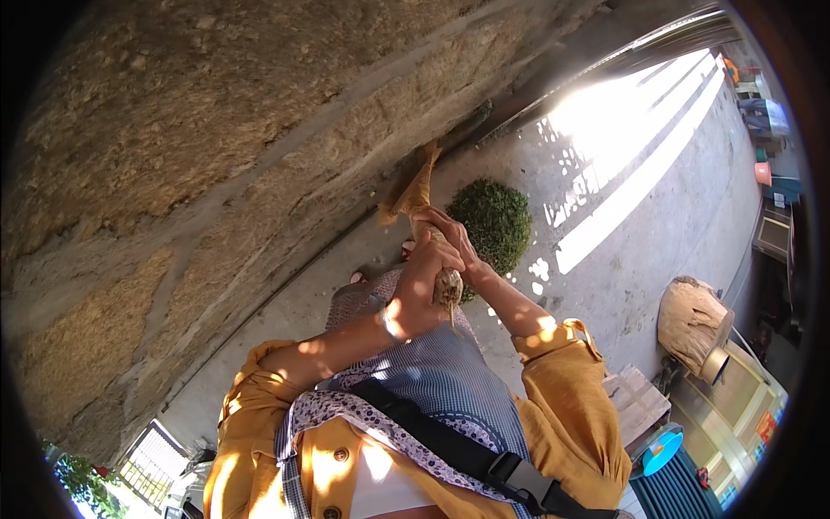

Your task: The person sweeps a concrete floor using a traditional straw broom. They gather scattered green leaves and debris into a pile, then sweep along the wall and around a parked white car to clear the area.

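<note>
A straw broom [418,189] points away from me, its bristles down by the foot of the stone wall. My left hand [424,281] is closed round the thick bound handle near its butt end. Farther along the same handle, my right hand [451,238] is wrapped round it too. Just right of the broom, a round heap of small green leaves [489,216] lies on the concrete floor, partly covered by my right hand and forearm. My feet show in part below the broom, left of my hands.
A rough stone wall [199,130] runs close along my left. Sunlit concrete floor [605,199] stretches right. There stand a tree stump [692,313], a wooden box [635,400], a blue basin [662,450], and a pink bucket [762,173] farther off.
</note>
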Tool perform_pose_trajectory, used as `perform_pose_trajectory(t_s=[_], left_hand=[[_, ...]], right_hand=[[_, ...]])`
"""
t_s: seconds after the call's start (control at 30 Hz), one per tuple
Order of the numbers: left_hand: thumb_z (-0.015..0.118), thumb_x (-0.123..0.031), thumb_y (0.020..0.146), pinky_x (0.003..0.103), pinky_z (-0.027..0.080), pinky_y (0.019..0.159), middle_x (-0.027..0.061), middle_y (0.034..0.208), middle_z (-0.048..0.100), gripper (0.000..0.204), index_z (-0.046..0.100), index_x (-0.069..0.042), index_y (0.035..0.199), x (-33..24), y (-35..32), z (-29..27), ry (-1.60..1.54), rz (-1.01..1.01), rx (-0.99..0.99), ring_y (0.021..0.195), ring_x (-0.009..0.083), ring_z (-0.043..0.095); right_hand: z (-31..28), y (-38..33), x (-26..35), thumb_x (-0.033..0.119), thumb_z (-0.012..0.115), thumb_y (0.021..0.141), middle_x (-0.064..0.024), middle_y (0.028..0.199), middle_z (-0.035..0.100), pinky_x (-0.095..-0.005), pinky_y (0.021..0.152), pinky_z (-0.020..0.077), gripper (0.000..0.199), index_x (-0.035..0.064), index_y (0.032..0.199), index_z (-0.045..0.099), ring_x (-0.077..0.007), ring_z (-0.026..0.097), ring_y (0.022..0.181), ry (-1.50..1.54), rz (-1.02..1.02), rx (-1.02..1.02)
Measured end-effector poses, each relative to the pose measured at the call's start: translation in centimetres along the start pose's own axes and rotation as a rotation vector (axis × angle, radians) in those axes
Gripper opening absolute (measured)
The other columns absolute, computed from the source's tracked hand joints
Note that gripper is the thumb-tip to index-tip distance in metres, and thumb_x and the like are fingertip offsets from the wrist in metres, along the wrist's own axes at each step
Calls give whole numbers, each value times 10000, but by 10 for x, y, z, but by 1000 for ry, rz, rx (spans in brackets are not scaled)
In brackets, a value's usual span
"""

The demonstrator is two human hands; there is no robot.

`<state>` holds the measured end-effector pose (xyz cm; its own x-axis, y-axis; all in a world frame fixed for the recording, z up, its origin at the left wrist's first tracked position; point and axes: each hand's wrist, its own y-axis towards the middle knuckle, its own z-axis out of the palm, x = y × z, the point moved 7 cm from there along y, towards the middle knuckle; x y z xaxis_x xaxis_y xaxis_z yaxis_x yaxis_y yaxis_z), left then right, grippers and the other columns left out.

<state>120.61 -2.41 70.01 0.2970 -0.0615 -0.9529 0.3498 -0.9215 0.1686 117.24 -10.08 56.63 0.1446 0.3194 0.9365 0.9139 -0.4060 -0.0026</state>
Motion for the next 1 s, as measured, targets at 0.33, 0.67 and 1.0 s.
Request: perform_pose_trajectory(t_s=[0.33,0.67,1.0], left_hand=[[622,25,663,378,295,978,67,928,501,297,475,-74,901,84,-1,16,-148,49,-2,922,211,517],[612,64,632,375,389,835,113,923,506,314,486,-36,903,27,-16,22,-7,63,-76,885,266,514],[760,-163,636,418,309,978,155,1151,471,689,395,6,1195,-41,-13,31,-92,208,225,1107,327,443]], right_hand=[[-14,21,-57,171,632,675,-165,1069,516,-398,760,447,400,52,1038,511,-394,525,950,-153,-2,-145],[4,-39,-62,198,664,713,-164,1077,560,-360,820,439,456,83,1119,490,-317,554,980,224,381,-130],[-40,-80,67,283,452,905,-175,848,587,-299,599,531,320,-14,1018,488,-232,594,695,922,887,-216]])
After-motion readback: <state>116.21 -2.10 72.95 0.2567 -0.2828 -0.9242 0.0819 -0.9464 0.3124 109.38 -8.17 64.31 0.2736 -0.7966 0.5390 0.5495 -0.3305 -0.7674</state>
